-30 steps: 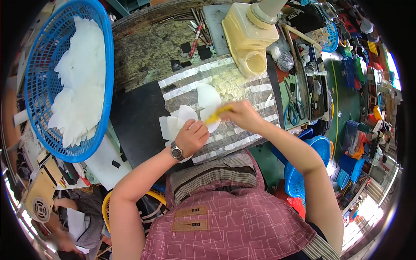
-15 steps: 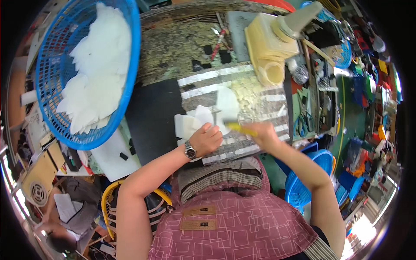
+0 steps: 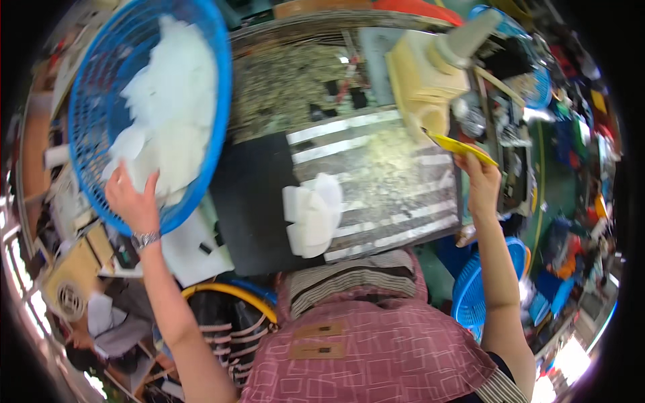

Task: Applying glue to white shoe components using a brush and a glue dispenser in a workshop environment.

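My left hand (image 3: 134, 201) is at the near rim of a big blue basket (image 3: 225, 101), its thumb and fingers spread over thin white cut pieces (image 3: 171, 87) heaped inside. One rounded white piece (image 3: 127, 144) lies at the fingertips. My right hand (image 3: 480, 181) holds a yellow-handled brush (image 3: 463, 146), its dark tip close to the small open mouth of a cream plastic container (image 3: 426, 77). Between the hands, a small overlapping pile of white pieces (image 3: 314, 215) rests on a black sheet (image 3: 252, 201) and the edge of a striped, glue-smeared board (image 3: 390, 181).
Behind the board is a worn, crusted tabletop (image 3: 289, 84) with small black scraps. A smaller blue basket (image 3: 470, 285) is below the table's right side, and a yellow-rimmed basket (image 3: 269, 309) is below the left. Tools crowd the right edge. Another person (image 3: 114, 322) is at lower left.
My left hand has gone from the white pile to the blue basket. My right hand has carried the brush right and up to the container. The white piece on the board is gone from there.
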Demonstrator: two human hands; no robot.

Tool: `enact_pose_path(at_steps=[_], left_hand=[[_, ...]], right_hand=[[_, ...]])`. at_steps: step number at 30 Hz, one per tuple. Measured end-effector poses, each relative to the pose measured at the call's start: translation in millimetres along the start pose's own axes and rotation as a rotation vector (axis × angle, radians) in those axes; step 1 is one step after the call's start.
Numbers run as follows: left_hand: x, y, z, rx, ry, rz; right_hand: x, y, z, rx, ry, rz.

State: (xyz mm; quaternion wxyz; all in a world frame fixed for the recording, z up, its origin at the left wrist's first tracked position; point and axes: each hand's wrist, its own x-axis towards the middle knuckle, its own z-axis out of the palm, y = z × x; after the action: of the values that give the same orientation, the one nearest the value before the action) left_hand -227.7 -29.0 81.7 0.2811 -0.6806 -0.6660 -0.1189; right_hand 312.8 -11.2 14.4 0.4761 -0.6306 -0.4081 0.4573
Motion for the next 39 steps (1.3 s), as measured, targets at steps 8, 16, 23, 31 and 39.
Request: enact_pose_path(at_steps=[8,16,23,31,39], left_hand=[[-29,196,36,-0.936,-0.469,0.195],[-23,229,80,-0.835,-0.934,0.228],[-16,225,92,-0.931,-1.147,0.192],[-11,222,77,-0.932,-1.123,0.253],[17,210,-15,-1.189,-0.200,0.272]], right_hand=[[53,9,-7,-0.587,-0.138,-0.506],[-18,36,39,-0.088,-0.235,0.353],[-68,45,130,-0.369,-0.465,-0.387],[-93,39,104,-0.655,-0.700,-0.458],[-70,9,41,-0.079,-0.311,0.232]])
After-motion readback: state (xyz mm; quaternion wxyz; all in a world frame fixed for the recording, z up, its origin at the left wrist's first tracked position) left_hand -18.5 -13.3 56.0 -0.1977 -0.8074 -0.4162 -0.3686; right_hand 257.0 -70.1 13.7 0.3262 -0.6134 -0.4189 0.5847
